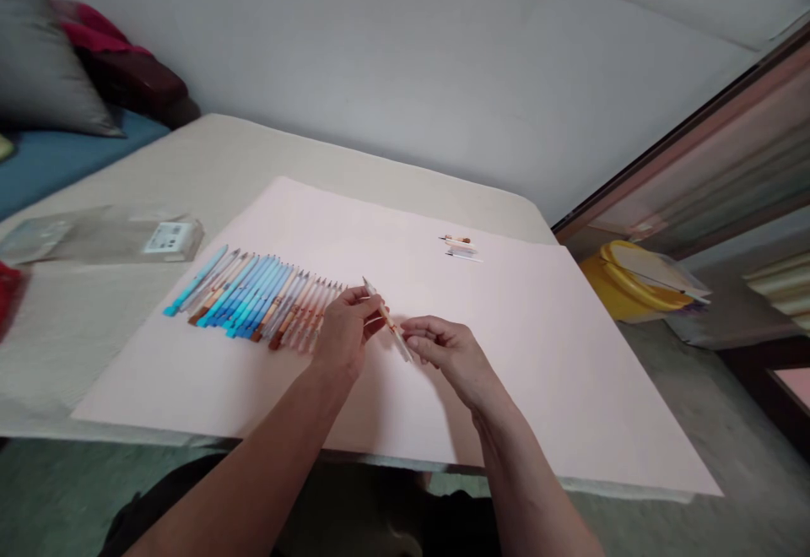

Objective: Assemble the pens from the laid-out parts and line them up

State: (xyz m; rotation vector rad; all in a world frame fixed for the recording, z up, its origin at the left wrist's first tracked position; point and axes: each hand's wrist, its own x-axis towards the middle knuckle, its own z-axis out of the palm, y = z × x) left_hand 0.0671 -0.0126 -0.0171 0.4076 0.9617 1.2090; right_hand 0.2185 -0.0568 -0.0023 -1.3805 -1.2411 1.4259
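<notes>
My left hand (347, 321) pinches a slim, pale pen (391, 326) with orange-brown marks, its pointed tip aimed up and away from me. At the pen's lower end, the curled thumb and fingers of my right hand (446, 348) close in against its side; the exact contact is hard to make out. Left of my hands, a row of pens (253, 291) lies side by side on the pale pink sheet (544, 388), in blue, brown, clear and pinkish tones, tips pointing away. My left hand covers the row's right end.
Some thin pen parts (464, 249) lie toward the sheet's back. A clear plastic package (120, 238) with a white label rests on the cloth-covered table (354, 160) at left. Beyond the right edge stands a yellow bucket (607, 287). A grey cushion (51, 51) is at far left.
</notes>
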